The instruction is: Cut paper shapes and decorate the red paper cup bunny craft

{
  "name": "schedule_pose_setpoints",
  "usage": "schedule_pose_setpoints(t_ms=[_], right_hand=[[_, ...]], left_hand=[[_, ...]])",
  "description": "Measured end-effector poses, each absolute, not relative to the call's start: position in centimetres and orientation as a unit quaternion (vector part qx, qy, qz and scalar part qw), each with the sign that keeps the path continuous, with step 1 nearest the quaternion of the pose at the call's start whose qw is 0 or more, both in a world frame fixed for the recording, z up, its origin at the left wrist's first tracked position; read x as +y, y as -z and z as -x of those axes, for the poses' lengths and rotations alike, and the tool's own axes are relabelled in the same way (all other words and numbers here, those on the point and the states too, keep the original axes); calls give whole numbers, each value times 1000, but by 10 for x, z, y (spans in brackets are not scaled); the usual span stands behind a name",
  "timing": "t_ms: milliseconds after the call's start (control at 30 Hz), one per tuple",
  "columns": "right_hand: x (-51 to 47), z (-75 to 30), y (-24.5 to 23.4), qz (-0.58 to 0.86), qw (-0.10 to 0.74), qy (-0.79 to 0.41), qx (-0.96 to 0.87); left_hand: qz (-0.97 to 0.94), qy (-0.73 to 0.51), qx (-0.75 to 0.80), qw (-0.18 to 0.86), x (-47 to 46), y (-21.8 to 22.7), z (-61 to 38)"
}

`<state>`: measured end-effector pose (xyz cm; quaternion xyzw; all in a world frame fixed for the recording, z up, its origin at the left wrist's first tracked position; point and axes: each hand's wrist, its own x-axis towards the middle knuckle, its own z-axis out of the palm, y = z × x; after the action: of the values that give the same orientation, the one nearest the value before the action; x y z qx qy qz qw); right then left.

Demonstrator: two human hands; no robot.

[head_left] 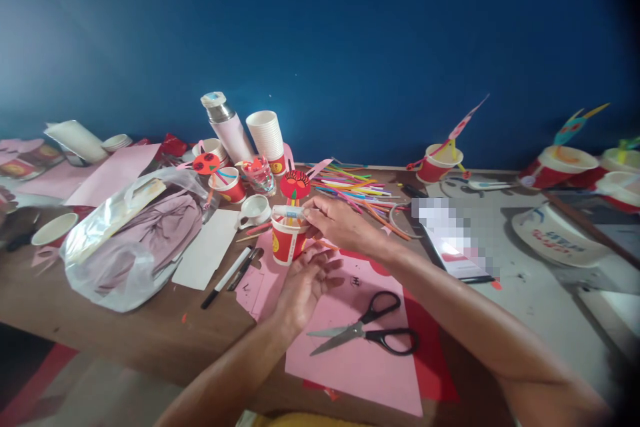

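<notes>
Pinched in my right hand (335, 221) is a small white tube (289, 211) with a bluish label, lying level across the rim of a red and white paper cup (287, 245). From that cup rises a red paper face (295, 183) with drawn lashes and pink ears. My left hand (307, 285) is palm up with its fingers spread, just below and right of the cup; whether it touches the cup I cannot tell. Beneath my hands lies a pink paper sheet (350, 367). Black-handled scissors (360, 330) rest on it with their blades apart.
Left are a plastic bag with cloth (145, 240), white card (207, 247) and a marker (227, 277). Behind stand a white mug (255, 210), stacked cups (265, 133) and a flask (230, 130). Colourful pipe cleaners (355, 190), a phone (450, 240) and more decorated cups (437, 163) lie right.
</notes>
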<state>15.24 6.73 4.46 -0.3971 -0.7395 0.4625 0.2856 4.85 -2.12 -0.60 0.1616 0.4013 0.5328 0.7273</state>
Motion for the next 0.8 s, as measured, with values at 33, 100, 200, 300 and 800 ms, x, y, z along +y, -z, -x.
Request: schedule_pose_setpoints(t_ms=[33, 100, 200, 300, 800], right_hand=[[66, -152, -48, 401, 288, -455, -741], [62, -151, -52, 406, 288, -444, -745], [59, -147, -51, 411, 284, -433, -751], [57, -143, -46, 404, 285, -431, -755], [42, -194, -42, 381, 444, -409, -700]], left_hand=[[-164, -543, 398, 721, -21, 6, -49], [-170, -558, 397, 708, -21, 6, -50], [-175, -570, 407, 692, -20, 8, -52], [-172, -575, 420, 681, -19, 12, -53], [-189, -583, 449, 650, -11, 16, -48]])
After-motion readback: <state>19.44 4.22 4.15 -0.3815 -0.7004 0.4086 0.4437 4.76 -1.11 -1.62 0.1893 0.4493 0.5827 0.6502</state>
